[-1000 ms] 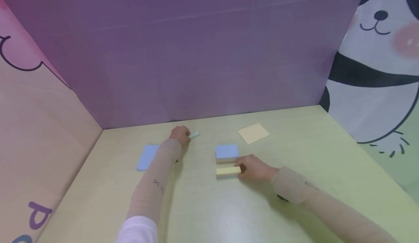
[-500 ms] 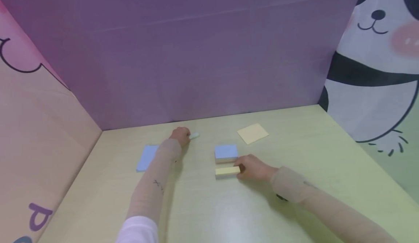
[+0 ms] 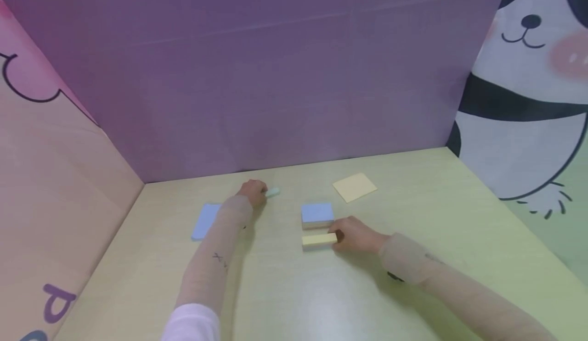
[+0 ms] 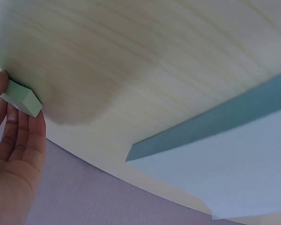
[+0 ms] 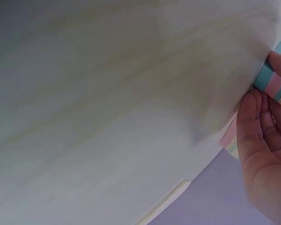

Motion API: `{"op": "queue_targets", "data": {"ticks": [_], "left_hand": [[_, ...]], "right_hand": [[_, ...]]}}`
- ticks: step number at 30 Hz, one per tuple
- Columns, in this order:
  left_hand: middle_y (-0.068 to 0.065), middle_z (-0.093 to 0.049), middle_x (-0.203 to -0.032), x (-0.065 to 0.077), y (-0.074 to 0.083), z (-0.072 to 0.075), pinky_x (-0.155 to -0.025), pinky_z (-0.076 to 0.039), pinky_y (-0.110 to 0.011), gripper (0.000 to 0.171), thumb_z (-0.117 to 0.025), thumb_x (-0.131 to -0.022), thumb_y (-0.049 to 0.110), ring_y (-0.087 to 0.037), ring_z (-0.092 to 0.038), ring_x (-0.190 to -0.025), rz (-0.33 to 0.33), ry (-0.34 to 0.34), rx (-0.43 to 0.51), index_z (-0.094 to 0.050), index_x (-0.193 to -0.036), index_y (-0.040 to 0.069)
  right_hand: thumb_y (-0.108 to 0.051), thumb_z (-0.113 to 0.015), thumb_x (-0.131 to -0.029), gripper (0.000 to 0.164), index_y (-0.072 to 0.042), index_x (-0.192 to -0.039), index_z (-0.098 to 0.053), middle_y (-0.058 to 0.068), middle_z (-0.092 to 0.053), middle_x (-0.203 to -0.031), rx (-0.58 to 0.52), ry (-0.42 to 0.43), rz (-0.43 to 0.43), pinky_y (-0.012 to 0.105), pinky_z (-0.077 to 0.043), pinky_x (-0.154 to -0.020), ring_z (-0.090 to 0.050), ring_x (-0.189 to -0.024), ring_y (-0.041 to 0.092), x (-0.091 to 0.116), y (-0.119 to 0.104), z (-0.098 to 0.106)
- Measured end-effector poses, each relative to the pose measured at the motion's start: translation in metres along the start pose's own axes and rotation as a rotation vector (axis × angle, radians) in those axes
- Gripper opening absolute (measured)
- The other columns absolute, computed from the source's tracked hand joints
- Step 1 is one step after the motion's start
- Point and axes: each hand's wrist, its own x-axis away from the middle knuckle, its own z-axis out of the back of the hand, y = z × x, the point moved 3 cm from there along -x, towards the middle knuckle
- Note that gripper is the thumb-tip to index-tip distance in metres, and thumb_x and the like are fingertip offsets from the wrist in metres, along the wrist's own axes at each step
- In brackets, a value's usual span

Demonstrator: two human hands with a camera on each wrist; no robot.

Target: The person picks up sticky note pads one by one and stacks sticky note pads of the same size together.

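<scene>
My left hand is at the far side of the table. It pinches a small pale green pad of sticky notes between thumb and fingers; the pad's end pokes out in the left wrist view. Near the middle, my right hand grips the right end of a narrow yellow-topped sticky-note stack. Blue, pink and yellow layers of that stack show in the right wrist view. Just behind it sits a wider blue-topped stack, close to my right fingertips.
A larger blue pad lies at left, partly hidden by my left forearm. Toward the back right, a flat pale yellow square of paper lies at an angle. A purple panel rises along the table's far edge, with printed panels on both sides.
My left hand and the pale green pad have come very slightly nearer. The right hand keeps its grip on the yellow-topped stack in the same place.
</scene>
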Motion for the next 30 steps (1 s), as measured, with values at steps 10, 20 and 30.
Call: {"op": "queue_targets", "data": {"ticks": [10, 20, 30], "left_hand": [[-0.013, -0.062, -0.112, 0.009, 0.003, 0.002, -0.094, -0.044, -0.041, 0.027, -0.061, -0.084, 0.008, -0.027, -0.056, -0.103, 0.022, -0.003, -0.018, -0.063, -0.111, 0.002], [-0.013, -0.064, -0.106, 0.010, 0.003, 0.002, -0.091, -0.046, -0.040, 0.027, -0.063, -0.083, 0.009, -0.026, -0.059, -0.097, -0.024, 0.013, -0.060, -0.063, -0.109, 0.002], [-0.011, -0.064, -0.108, 0.013, 0.007, 0.003, -0.094, -0.044, -0.041, 0.026, -0.062, -0.082, 0.008, -0.026, -0.057, -0.100, -0.018, 0.009, -0.026, -0.064, -0.107, 0.004]], "right_hand": [[-0.002, -0.070, -0.070, 0.020, -0.006, -0.090, -0.068, -0.003, -0.061, -0.077, -0.010, -0.004, 0.003, 0.017, -0.044, -0.060, -0.049, -0.066, 0.005, 0.000, -0.001, -0.001], [-0.003, -0.070, -0.070, 0.021, -0.007, -0.091, -0.068, -0.003, -0.061, -0.079, 0.001, -0.002, -0.002, 0.017, -0.045, -0.062, -0.049, -0.067, 0.006, -0.001, 0.000, 0.000], [-0.002, -0.070, -0.070, 0.021, -0.006, -0.091, -0.068, -0.002, -0.062, -0.080, 0.006, 0.001, -0.006, 0.019, -0.045, -0.063, -0.050, -0.069, 0.006, -0.002, 0.001, -0.001]]}}
